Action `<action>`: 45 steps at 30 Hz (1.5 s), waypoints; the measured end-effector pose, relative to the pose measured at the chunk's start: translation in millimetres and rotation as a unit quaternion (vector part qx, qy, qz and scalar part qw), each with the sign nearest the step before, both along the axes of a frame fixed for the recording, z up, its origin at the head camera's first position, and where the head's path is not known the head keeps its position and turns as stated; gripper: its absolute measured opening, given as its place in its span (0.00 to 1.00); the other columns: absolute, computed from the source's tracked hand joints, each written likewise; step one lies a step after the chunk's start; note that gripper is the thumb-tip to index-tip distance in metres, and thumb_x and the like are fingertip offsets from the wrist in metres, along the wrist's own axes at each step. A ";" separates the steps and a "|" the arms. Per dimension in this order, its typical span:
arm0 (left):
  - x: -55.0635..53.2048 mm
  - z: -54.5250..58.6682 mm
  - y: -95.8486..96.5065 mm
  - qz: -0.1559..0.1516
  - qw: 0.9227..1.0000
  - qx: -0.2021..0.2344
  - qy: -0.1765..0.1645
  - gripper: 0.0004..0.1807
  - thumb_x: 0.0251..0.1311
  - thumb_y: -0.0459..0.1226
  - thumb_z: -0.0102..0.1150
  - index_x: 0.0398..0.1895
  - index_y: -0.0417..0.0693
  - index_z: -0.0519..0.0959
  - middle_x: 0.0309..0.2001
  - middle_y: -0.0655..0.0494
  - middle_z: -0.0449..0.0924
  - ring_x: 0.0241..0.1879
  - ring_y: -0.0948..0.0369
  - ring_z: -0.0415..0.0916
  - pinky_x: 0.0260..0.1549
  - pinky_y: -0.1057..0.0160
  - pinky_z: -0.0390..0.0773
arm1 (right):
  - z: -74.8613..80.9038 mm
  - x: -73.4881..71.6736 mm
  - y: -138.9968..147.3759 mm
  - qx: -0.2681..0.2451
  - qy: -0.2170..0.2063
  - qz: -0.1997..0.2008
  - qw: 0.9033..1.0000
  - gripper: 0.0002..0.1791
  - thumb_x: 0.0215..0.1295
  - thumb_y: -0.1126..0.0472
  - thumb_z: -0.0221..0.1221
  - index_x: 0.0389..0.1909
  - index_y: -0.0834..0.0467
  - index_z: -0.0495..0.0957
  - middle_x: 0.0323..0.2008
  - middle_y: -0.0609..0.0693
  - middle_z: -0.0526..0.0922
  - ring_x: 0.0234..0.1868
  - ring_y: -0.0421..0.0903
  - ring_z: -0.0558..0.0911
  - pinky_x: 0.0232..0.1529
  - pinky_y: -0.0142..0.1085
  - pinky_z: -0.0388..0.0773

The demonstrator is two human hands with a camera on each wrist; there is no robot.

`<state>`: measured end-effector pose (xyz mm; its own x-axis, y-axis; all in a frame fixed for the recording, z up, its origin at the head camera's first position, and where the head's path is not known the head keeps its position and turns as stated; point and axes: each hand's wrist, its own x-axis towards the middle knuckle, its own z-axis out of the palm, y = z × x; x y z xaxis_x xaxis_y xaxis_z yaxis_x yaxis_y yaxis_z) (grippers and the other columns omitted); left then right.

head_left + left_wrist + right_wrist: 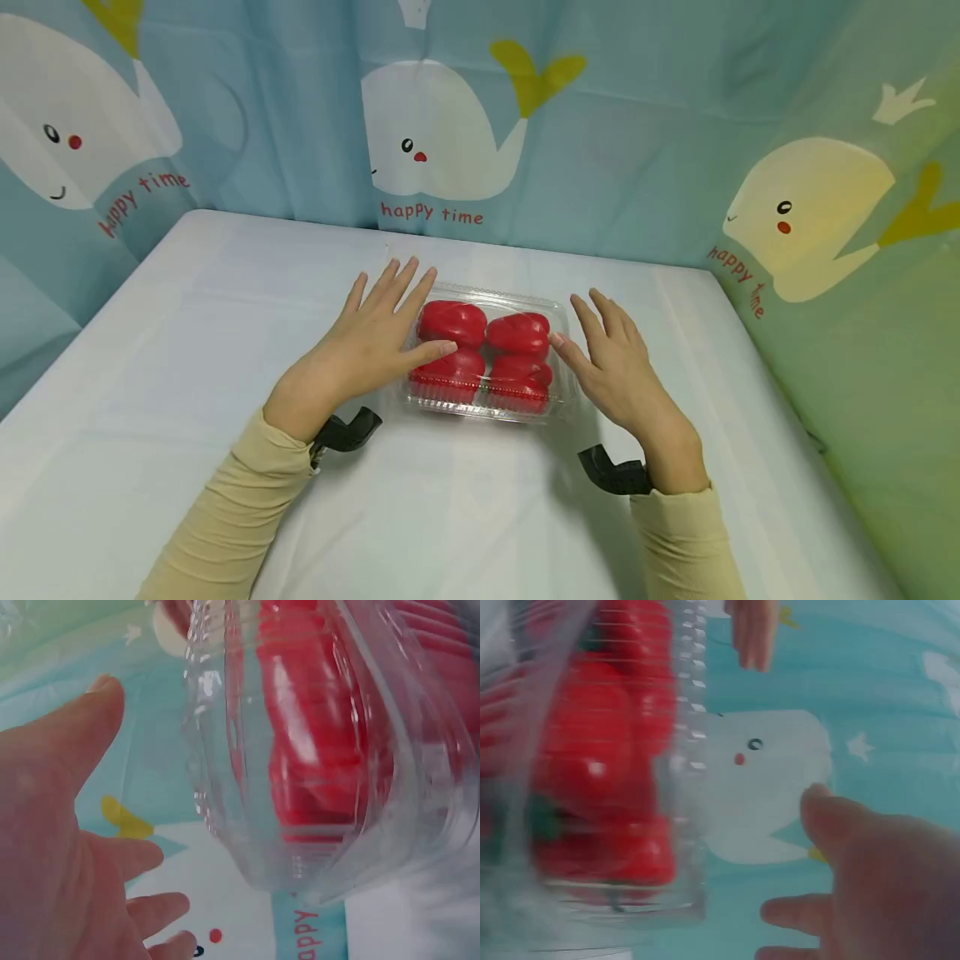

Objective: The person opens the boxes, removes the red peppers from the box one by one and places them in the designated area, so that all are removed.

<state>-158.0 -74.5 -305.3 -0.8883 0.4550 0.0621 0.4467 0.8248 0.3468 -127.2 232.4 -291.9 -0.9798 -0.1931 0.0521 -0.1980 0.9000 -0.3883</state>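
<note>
A clear plastic clamshell box (pixel 525 414) sits on the white table with its lid down. Inside are several glossy red peppers (pixel 452 323); green bits show among them in the right wrist view. My left hand (pixel 365 340), fingers spread, overlaps the box's left side in the head view. A gap separates that hand from the ridged plastic rim (pixel 201 750) in the left wrist view. Beside the box's right edge is my right hand (pixel 618 371), its fingers extended and its thumb toward the box. Neither hand holds anything.
The white tablecloth (pixel 450 517) runs out to edges at the left, back and right. A blue-green curtain (pixel 637 167) printed with whales hangs behind and around it. Black curved pieces (pixel 348 431) stick out at both wrists, below the beige sleeves (pixel 240 492).
</note>
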 end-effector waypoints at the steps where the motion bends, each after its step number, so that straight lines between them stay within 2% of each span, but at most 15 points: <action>1: 0.8 -0.1 1.6 -0.007 1.000 0.003 0.000 0.53 0.64 0.69 0.45 0.81 0.55 0.37 0.82 0.50 0.32 0.80 0.48 0.27 0.75 0.38 0.30 | -2.2 0.3 0.4 -0.004 -0.002 -0.001 1.000 0.40 0.75 0.40 0.44 0.79 0.56 0.48 0.79 0.61 0.43 0.78 0.66 0.44 0.72 0.68 0.44; 7: 2.7 -0.4 12.2 -0.051 0.999 0.012 0.009 0.52 0.64 0.66 0.48 0.81 0.53 0.40 0.81 0.48 0.38 0.81 0.48 0.31 0.77 0.42 0.34 | -13.8 1.8 1.7 -0.035 -0.011 -0.002 0.999 0.39 0.76 0.40 0.44 0.78 0.58 0.50 0.77 0.61 0.48 0.77 0.65 0.50 0.70 0.67 0.55; 14: 5.0 -7.6 26.3 -0.087 0.996 -0.008 0.017 0.47 0.65 0.64 0.50 0.79 0.49 0.52 0.80 0.46 0.48 0.80 0.47 0.39 0.77 0.43 0.40 | -30.4 4.6 6.0 -0.081 -0.010 -0.001 0.997 0.38 0.76 0.43 0.46 0.75 0.63 0.54 0.74 0.63 0.56 0.75 0.63 0.57 0.71 0.63 0.57; 19: 7.8 -10.9 48.3 -0.126 0.992 -0.021 0.026 0.43 0.66 0.63 0.51 0.76 0.48 0.59 0.77 0.46 0.56 0.79 0.46 0.46 0.77 0.44 0.46 | -43.6 6.2 10.2 -0.129 0.003 -0.004 0.992 0.32 0.77 0.48 0.48 0.72 0.63 0.59 0.69 0.63 0.64 0.69 0.62 0.66 0.66 0.61 0.67; 22: 10.8 -9.9 68.0 -0.157 0.987 -0.029 0.024 0.42 0.66 0.63 0.50 0.76 0.50 0.61 0.76 0.47 0.57 0.77 0.46 0.51 0.76 0.44 0.50 | -52.5 8.3 12.2 -0.187 -0.004 -0.012 0.982 0.29 0.77 0.50 0.49 0.71 0.61 0.62 0.68 0.61 0.68 0.67 0.59 0.70 0.64 0.56 0.71; 25: 14.9 -6.9 88.6 -0.179 0.983 -0.039 0.018 0.41 0.65 0.64 0.50 0.75 0.53 0.63 0.76 0.49 0.58 0.77 0.48 0.53 0.75 0.42 0.52 | -59.9 11.4 13.2 -0.249 -0.017 -0.027 0.968 0.26 0.78 0.50 0.47 0.70 0.58 0.64 0.67 0.57 0.70 0.65 0.54 0.73 0.62 0.37 0.75; 29: 20.7 -4.9 108.9 -0.183 0.982 -0.052 0.013 0.42 0.62 0.66 0.51 0.75 0.57 0.62 0.76 0.51 0.58 0.77 0.49 0.51 0.73 0.36 0.50 | -64.3 15.2 15.1 -0.311 -0.027 -0.053 0.949 0.24 0.79 0.51 0.45 0.69 0.55 0.67 0.64 0.54 0.74 0.58 0.47 0.77 0.54 0.23 0.74; 31: 22.7 -6.0 114.3 -0.177 0.982 -0.062 0.027 0.44 0.60 0.67 0.53 0.75 0.57 0.62 0.76 0.51 0.59 0.77 0.49 0.52 0.72 0.33 0.49 | -64.8 16.3 16.9 -0.350 -0.035 -0.058 0.934 0.23 0.79 0.52 0.45 0.68 0.56 0.68 0.64 0.53 0.75 0.56 0.43 0.76 0.53 0.25 0.76; 34: 23.8 -9.5 118.6 -0.167 0.981 -0.077 0.056 0.48 0.57 0.69 0.55 0.76 0.57 0.60 0.75 0.52 0.60 0.76 0.51 0.53 0.71 0.32 0.50 | -65.7 18.6 19.6 -0.429 -0.058 -0.055 0.900 0.23 0.79 0.55 0.46 0.68 0.61 0.66 0.63 0.51 0.72 0.56 0.40 0.75 0.51 0.25 0.78; 37: 24.9 -12.5 123.5 -0.154 0.981 -0.097 0.071 0.52 0.53 0.70 0.57 0.77 0.56 0.57 0.74 0.52 0.61 0.75 0.50 0.54 0.70 0.31 0.53 | -67.7 22.4 22.0 -0.502 -0.089 -0.051 0.859 0.23 0.77 0.60 0.48 0.68 0.64 0.64 0.59 0.50 0.72 0.52 0.39 0.76 0.48 0.26 0.80; 42: 27.2 -12.6 133.5 -0.136 0.981 -0.111 0.085 0.51 0.53 0.68 0.61 0.76 0.58 0.58 0.72 0.50 0.63 0.70 0.47 0.60 0.65 0.28 0.58 | -72.8 28.8 24.5 -0.596 -0.154 -0.053 0.786 0.18 0.76 0.65 0.48 0.64 0.56 0.67 0.51 0.44 0.76 0.45 0.36 0.78 0.43 0.29 0.81; 45: 28.6 -11.7 138.0 -0.129 0.981 -0.109 0.100 0.49 0.53 0.67 0.61 0.75 0.58 0.60 0.70 0.50 0.64 0.67 0.47 0.63 0.63 0.27 0.61 | -75.9 31.6 26.0 -0.646 -0.194 -0.063 0.736 0.17 0.76 0.66 0.47 0.61 0.53 0.71 0.50 0.44 0.77 0.44 0.36 0.79 0.43 0.30 0.83</action>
